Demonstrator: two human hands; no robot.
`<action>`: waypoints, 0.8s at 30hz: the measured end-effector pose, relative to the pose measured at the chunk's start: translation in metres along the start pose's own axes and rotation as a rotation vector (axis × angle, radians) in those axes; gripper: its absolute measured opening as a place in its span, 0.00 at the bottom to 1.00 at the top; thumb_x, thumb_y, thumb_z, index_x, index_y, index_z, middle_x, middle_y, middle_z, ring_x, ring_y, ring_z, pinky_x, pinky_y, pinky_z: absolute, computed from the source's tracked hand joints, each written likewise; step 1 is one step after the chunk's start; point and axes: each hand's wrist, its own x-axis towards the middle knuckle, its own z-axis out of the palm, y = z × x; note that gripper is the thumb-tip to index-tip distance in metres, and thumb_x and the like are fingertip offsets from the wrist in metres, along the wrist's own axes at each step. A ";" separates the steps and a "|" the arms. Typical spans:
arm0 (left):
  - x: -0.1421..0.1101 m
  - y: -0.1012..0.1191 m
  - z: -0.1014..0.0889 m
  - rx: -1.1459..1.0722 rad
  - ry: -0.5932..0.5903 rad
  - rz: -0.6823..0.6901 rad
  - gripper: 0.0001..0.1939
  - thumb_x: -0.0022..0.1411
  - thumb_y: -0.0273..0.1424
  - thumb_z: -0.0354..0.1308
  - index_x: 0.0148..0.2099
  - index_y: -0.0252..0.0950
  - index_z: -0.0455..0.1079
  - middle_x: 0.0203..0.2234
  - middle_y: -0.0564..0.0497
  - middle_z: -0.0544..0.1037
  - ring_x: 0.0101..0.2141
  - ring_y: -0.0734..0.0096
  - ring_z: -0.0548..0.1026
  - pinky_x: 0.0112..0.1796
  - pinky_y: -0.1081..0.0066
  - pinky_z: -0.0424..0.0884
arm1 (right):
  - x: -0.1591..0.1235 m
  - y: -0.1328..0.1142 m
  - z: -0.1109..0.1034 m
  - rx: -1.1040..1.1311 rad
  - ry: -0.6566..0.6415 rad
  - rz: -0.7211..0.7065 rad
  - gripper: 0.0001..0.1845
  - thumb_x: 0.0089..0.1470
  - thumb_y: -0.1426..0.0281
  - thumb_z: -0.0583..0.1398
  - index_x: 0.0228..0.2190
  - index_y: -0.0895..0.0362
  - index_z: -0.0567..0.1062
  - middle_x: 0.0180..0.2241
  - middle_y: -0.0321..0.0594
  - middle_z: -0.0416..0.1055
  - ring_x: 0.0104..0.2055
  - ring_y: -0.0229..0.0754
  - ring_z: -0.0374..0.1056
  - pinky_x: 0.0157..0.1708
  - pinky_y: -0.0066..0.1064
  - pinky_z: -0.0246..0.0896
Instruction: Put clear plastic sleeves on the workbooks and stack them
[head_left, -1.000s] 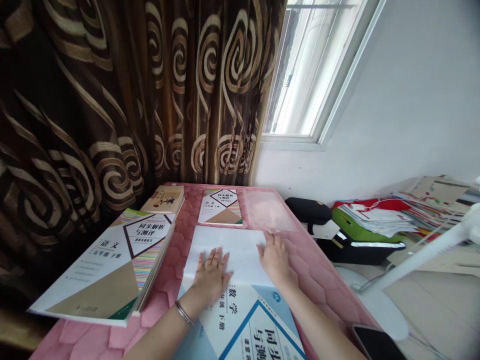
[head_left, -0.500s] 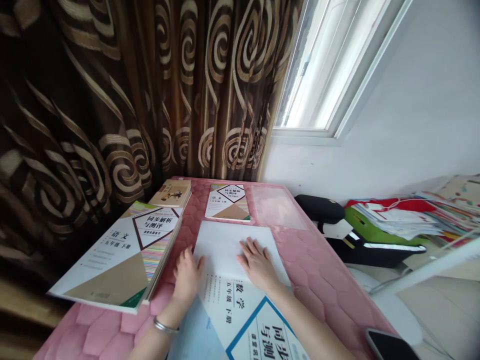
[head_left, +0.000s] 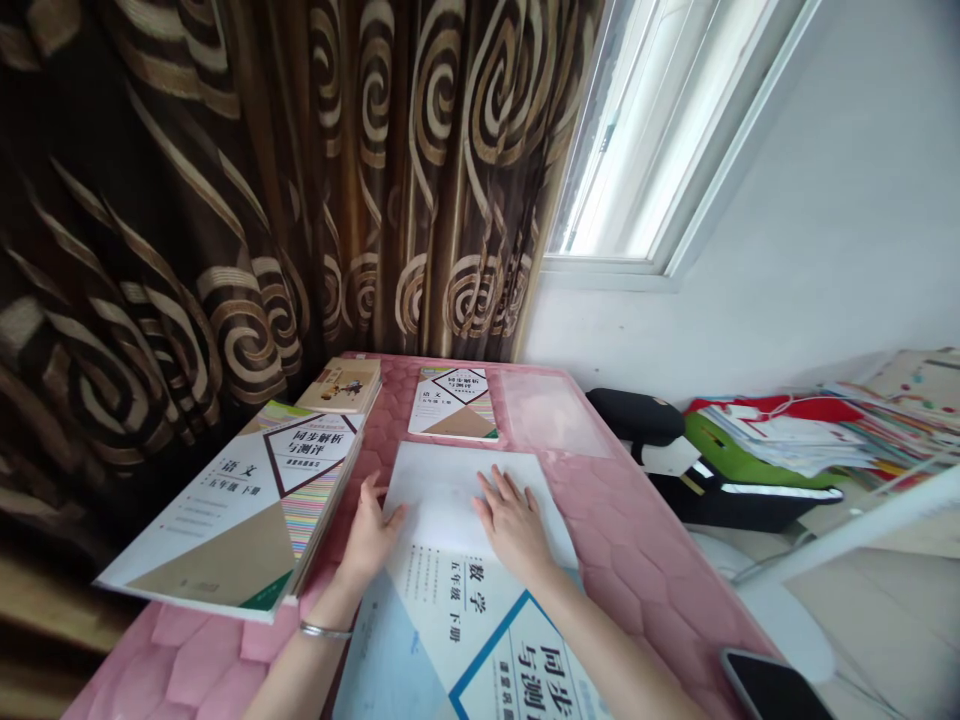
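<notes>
Touching the white sheet (head_left: 439, 480) at the far end of the blue workbook (head_left: 442, 640) with the right hand (head_left: 514, 525), spread wide; left hand (head_left: 371, 535) open, empty, by its left edge. Left of the workbook, stacked books (head_left: 232, 510); right, a phone (head_left: 776, 685).

Swirling in cream and tan spirals over dark brown on the curtain (head_left: 262, 200). Showing a pink honeycomb pattern across the desk (head_left: 615, 540). Displaying plain white on the sheet (head_left: 442, 500), then pale blue with a darker blue diamond outline and black characters on the near workbook (head_left: 420, 640). Mixing white, tan, dark green and multicoloured stripes around a dark maroon diamond on the large left book (head_left: 240, 510). Glinting silver on the bracelet (head_left: 326, 631). Pairing green with black on the right bag (head_left: 750, 465).
</notes>
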 end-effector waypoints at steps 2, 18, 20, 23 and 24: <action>-0.001 -0.001 -0.004 0.024 -0.002 -0.003 0.35 0.54 0.34 0.59 0.60 0.32 0.48 0.44 0.41 0.70 0.43 0.62 0.73 0.44 0.59 0.71 | 0.000 0.000 -0.001 -0.003 -0.004 0.007 0.27 0.63 0.58 0.43 0.59 0.54 0.61 0.63 0.47 0.52 0.64 0.53 0.50 0.59 0.52 0.42; -0.017 0.039 0.015 1.140 0.076 0.032 0.22 0.64 0.26 0.39 0.55 0.28 0.65 0.47 0.30 0.68 0.37 0.56 0.76 0.43 0.50 0.68 | 0.002 0.003 0.009 0.022 -0.122 0.018 0.28 0.64 0.59 0.41 0.58 0.56 0.63 0.63 0.46 0.54 0.64 0.51 0.48 0.60 0.48 0.44; -0.017 0.043 0.029 1.163 0.058 0.144 0.24 0.62 0.22 0.38 0.56 0.31 0.66 0.56 0.31 0.63 0.46 0.51 0.71 0.50 0.46 0.62 | 0.002 0.003 0.010 0.028 -0.116 0.028 0.28 0.64 0.59 0.42 0.58 0.55 0.63 0.63 0.46 0.54 0.64 0.51 0.48 0.60 0.49 0.44; -0.010 0.047 0.065 1.082 -0.167 0.293 0.26 0.63 0.24 0.39 0.61 0.38 0.62 0.65 0.44 0.52 0.59 0.53 0.60 0.58 0.48 0.51 | 0.002 0.003 0.011 0.028 -0.110 0.030 0.26 0.63 0.60 0.43 0.58 0.54 0.64 0.63 0.45 0.53 0.64 0.51 0.49 0.60 0.49 0.44; -0.005 0.047 0.079 1.037 -0.278 0.312 0.26 0.64 0.26 0.39 0.63 0.40 0.59 0.66 0.47 0.51 0.61 0.54 0.55 0.59 0.48 0.50 | 0.002 0.004 0.012 0.027 -0.113 0.026 0.26 0.63 0.62 0.43 0.58 0.54 0.64 0.63 0.45 0.53 0.64 0.51 0.49 0.60 0.48 0.44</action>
